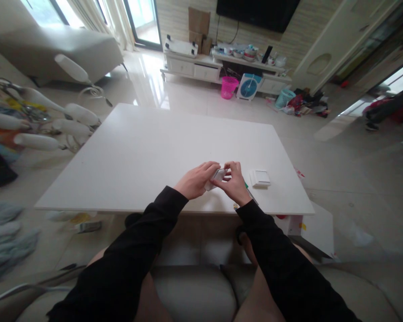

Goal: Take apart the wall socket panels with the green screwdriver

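Both our left hand (195, 180) and right hand (235, 182), equally near, clasp with bent fingers a pale piece (218, 176) above the white table (154, 147), the piece's long axis slanting rightward from the table's near edge.

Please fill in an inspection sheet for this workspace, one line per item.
Surface: white table, glossy floor around it.
Job's things: white piece, held; white square block, on the table to its right.
Clutter: green item, partly hidden; small yellowish object by the near edge.
Hands: left hand and right hand both hold the white piece.
Cables: dark cord below the television.
Surroundings: couch, pink basket, blue-faced fan.
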The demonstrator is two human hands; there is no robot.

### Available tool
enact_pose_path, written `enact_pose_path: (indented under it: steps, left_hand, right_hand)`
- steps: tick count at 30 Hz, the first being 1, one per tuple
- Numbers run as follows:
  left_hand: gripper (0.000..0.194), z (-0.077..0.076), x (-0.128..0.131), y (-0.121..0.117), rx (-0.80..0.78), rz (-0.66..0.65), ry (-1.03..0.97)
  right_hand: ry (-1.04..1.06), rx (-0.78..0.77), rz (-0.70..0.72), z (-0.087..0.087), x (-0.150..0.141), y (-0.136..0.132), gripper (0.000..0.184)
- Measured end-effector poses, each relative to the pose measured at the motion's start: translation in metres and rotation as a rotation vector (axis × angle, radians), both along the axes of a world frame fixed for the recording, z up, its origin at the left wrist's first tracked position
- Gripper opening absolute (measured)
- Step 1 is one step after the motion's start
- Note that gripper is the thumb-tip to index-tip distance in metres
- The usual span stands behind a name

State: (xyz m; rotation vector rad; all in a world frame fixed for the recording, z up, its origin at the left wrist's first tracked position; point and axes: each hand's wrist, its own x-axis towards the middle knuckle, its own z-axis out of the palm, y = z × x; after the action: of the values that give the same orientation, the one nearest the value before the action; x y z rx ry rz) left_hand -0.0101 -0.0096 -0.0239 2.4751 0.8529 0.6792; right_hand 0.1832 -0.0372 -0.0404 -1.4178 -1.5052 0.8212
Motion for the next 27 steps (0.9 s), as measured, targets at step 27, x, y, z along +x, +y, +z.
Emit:
enact_pose_path:
  steps: [27]
  left_hand:
    - [0.061,0.001,-0.003,-0.003,0.244,-0.007,-0.027]
  right_hand:
    - [-0.215,0.385,-0.004,0.009,0.001,0.0,0.043]
